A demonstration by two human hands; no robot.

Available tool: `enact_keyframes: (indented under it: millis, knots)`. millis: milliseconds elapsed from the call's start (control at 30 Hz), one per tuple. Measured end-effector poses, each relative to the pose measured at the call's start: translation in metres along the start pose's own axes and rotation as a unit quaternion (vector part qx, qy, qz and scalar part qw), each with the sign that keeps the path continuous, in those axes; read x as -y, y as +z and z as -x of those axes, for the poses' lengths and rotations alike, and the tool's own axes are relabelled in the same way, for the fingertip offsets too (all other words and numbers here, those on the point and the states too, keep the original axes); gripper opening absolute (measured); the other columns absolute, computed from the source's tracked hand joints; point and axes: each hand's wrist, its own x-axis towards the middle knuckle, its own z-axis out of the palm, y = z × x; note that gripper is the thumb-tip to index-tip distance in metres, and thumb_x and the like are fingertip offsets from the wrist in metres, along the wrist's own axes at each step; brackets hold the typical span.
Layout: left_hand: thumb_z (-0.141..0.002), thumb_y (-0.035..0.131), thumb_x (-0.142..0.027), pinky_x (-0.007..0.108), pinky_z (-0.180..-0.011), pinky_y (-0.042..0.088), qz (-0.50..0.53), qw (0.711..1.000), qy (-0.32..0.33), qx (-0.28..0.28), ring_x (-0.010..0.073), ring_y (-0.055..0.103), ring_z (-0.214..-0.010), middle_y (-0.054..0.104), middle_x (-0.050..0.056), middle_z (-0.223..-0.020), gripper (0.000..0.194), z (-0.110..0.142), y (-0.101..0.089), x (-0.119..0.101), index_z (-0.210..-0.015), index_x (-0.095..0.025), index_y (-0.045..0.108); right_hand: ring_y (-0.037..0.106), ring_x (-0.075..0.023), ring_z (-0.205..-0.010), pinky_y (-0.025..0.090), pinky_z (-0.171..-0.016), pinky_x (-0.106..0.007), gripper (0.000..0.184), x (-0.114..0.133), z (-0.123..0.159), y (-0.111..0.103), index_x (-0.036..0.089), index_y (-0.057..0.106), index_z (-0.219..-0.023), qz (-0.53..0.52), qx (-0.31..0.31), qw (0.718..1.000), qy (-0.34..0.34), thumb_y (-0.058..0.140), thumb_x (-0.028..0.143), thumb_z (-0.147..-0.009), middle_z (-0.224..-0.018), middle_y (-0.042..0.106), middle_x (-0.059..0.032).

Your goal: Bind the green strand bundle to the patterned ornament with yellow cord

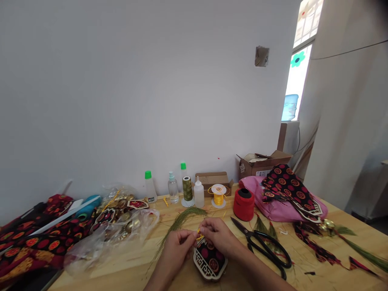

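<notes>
At the front of the wooden table, my left hand (176,249) and my right hand (220,237) meet with their fingertips pinched around a thin yellow cord (199,235). The cord sits at the top of a decorated pendant (209,262), which has dark patterned cloth and a pale cut-out fretwork edge. My right hand partly covers the pendant's upper side. Fingers hide just how the cord runs there. Behind my hands lies a bundle of green tassel threads (182,220). Black-handled scissors (263,242) rest to the right of my right hand, blades pointing away.
A yellow cord spool (218,198), red thread cone (243,205), green thread spool (187,189) and white squeeze bottle (199,195) stand behind. Patterned cloth (36,242) and a plastic bag of bells (121,232) lie left; a pink bag (253,192) lies right, before a cardboard box (260,165).
</notes>
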Motion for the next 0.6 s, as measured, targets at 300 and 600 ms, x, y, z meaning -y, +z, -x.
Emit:
enact_keyframes:
  millis: [300, 600]
  knots:
    - [-0.066, 0.046, -0.049, 0.021, -0.040, 0.022, -0.035, 0.999, 0.022, -0.004, 0.0082, 0.030, -0.039, 0.036, -0.006, -0.040, 0.041, -0.0003, -0.0020, 0.0038, -0.045, -0.014, 0.051, 0.030, -0.0050, -0.037, 0.022, -0.036, -0.016, 0.016, -0.0057, -0.0016, -0.0009, 0.015, 0.049, -0.060, 0.017, -0.007, 1.000, 0.011, 0.048, 0.028, -0.069, -0.045, 0.036, 0.0072]
    - [-0.065, 0.051, -0.039, 0.022, -0.047, 0.027, -0.078, 0.994, 0.046, -0.055, 0.0106, 0.036, -0.048, 0.043, -0.004, -0.046, 0.031, 0.0007, -0.0033, -0.0027, -0.050, -0.013, 0.058, 0.031, -0.0049, -0.037, 0.026, -0.036, -0.016, 0.015, -0.0054, -0.0002, -0.0004, 0.014, 0.051, -0.059, 0.029, 0.008, 0.999, 0.013, 0.046, 0.023, -0.069, -0.044, 0.036, 0.0069]
